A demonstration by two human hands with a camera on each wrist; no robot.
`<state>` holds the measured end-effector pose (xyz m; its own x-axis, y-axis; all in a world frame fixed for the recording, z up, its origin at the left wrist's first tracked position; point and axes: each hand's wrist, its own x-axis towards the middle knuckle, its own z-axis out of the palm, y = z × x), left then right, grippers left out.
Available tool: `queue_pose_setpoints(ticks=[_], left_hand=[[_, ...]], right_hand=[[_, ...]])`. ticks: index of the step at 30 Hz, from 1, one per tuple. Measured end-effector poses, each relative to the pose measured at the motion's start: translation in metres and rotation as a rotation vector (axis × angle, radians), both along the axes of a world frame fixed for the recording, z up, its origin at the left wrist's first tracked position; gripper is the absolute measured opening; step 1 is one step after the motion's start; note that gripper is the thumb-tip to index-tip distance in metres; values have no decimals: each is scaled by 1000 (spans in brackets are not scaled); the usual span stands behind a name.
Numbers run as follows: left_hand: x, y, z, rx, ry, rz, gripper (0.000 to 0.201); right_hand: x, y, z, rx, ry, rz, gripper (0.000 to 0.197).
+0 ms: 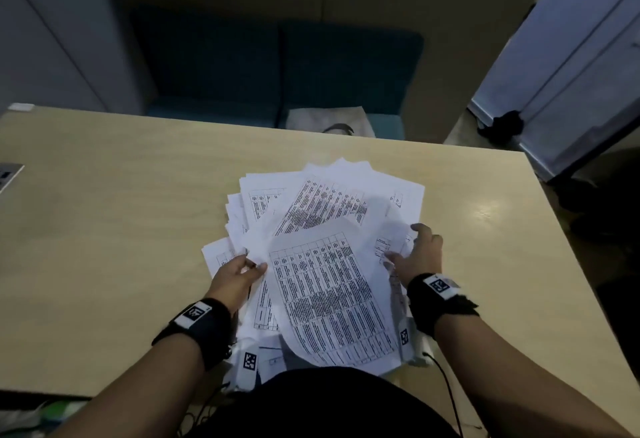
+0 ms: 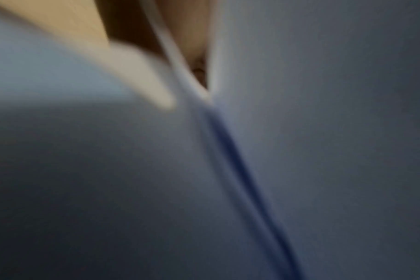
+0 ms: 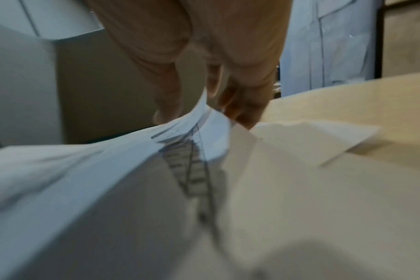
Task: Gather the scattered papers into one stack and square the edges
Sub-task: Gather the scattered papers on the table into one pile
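Observation:
A loose, fanned pile of white papers printed with tables lies on the light wooden table, near its front edge. My left hand holds the pile's left side, thumb on top of a sheet. My right hand grips the right side, thumb over the sheets and fingers under them. In the right wrist view the fingers pinch the edge of several sheets. The left wrist view is filled by blurred paper close to the lens.
A teal sofa stands behind the table with a white bag on it. A grey device sits at the table's left edge. White panels lean at the right. Cables hang by my body.

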<state>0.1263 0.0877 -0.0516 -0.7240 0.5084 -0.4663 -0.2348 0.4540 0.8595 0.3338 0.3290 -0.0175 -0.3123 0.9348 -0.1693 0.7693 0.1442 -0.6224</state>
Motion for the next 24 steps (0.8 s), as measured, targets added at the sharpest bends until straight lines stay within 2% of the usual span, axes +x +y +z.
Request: queue_pose_setpoints(ticks=[2, 5, 6, 9, 11, 14, 18, 22, 24], left_hand=[[-2, -1, -5, 12, 1, -10, 25], [-2, -1, -7, 24, 2, -13, 25], [-1, -1, -6, 36, -13, -13, 25], [-2, -2, -8, 34, -13, -35, 28], [-4, -2, -8, 6, 27, -50, 30], [-4, -3, -10, -43, 21, -58, 31], [-4, -5, -12, -52, -31, -46, 30], [4, -4, -1, -36, -28, -48, 24], [5, -5, 0, -24, -28, -75, 17]], right_hand=[[3, -6, -4, 90, -88, 47, 52], [0, -18, -11, -179, -209, 279, 51], [-2, -22, -14, -253, -238, 306, 52], [-10, -27, -17, -282, -293, 321, 50], [-12, -24, -17, -265, -227, 212, 41], [-11, -11, -9, -256, -47, -48, 14], [-32, -1, -4, -331, 35, -115, 28], [-63, -14, -5, -372, 70, -93, 24], [-73, -21, -7, -414, 119, -176, 31]])
